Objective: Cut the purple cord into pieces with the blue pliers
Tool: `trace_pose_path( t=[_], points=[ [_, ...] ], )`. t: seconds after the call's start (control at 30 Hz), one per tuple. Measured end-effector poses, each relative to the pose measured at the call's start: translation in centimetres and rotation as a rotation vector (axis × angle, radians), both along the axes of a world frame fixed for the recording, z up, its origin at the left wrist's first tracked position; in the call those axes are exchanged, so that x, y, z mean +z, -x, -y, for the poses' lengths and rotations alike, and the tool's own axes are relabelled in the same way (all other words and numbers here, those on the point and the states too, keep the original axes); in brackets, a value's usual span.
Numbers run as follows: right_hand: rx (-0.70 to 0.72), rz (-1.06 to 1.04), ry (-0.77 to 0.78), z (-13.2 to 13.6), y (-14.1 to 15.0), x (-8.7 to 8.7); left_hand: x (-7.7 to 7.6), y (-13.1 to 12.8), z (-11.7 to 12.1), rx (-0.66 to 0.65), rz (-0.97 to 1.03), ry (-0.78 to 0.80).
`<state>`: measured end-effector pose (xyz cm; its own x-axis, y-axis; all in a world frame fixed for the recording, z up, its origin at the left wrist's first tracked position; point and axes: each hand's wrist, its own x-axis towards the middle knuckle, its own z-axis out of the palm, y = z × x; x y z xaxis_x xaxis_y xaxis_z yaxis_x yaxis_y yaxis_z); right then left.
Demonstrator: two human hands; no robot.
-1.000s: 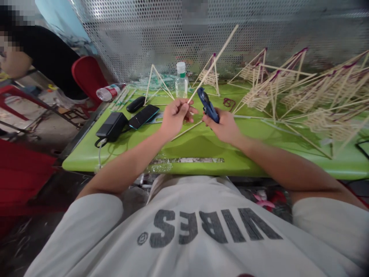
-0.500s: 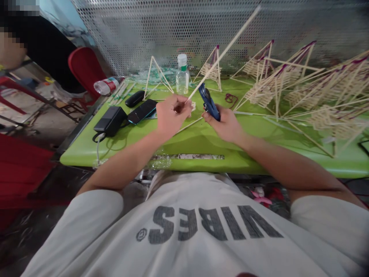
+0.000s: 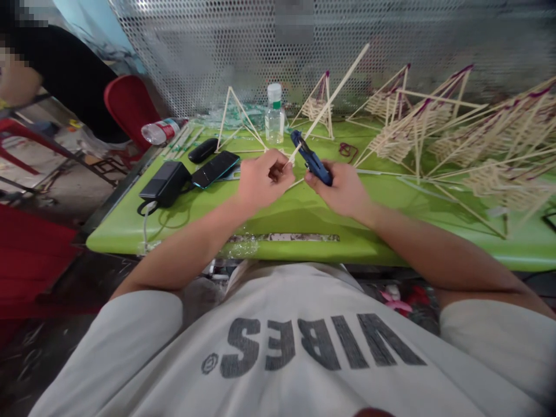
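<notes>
My left hand (image 3: 267, 178) is closed in a pinch around the lower end of a long, pale wooden stick (image 3: 341, 87). The stick slants up and to the right, away from me. My right hand (image 3: 343, 188) wraps the handle of a blue hand cutter (image 3: 313, 159). The cutter's head meets the stick just above my left fingers; I cannot make out whether its jaws are closed on it. Behind my left hand a small triangular stick frame (image 3: 230, 92) stands on the green table (image 3: 286, 217).
Several stick structures with purple bindings (image 3: 425, 104) fill the right side. On the left lie a phone (image 3: 216, 169), a black case (image 3: 203, 150), a black adapter (image 3: 163, 184) and a bottle (image 3: 160, 132). A clear bottle (image 3: 274, 119) stands behind. Someone in black (image 3: 73, 75) is at far left.
The stick has slid down through my left hand, so its far end sits lower. The cutter's head has moved left onto the stick, where before there was a gap.
</notes>
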<state>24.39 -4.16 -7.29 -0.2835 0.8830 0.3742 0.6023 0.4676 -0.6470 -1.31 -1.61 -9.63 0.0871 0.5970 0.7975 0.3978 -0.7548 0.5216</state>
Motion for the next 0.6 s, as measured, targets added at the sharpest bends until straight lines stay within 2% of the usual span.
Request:
trace_pose_path(
  t=[0.27, 0.4, 0.53, 0.6],
  points=[
    [-0.034, 0.036, -0.008, 0.0, -0.1, 0.1, 0.5, 0.1, 0.2, -0.008, 0.037, 0.038],
    [-0.037, 0.065, -0.012, 0.0, 0.0, 0.2, 0.5, 0.4, -0.3, -0.111, 0.123, 0.06],
    [-0.043, 0.101, 0.001, -0.1, -0.1, 0.1, 0.4, 1.1, -2.3, -0.312, 0.363, 0.271],
    [-0.063, 0.121, -0.006, -0.2, -0.1, 0.0, 0.6, 1.4, -3.1, -0.393, 0.376, 0.424]
  ],
)
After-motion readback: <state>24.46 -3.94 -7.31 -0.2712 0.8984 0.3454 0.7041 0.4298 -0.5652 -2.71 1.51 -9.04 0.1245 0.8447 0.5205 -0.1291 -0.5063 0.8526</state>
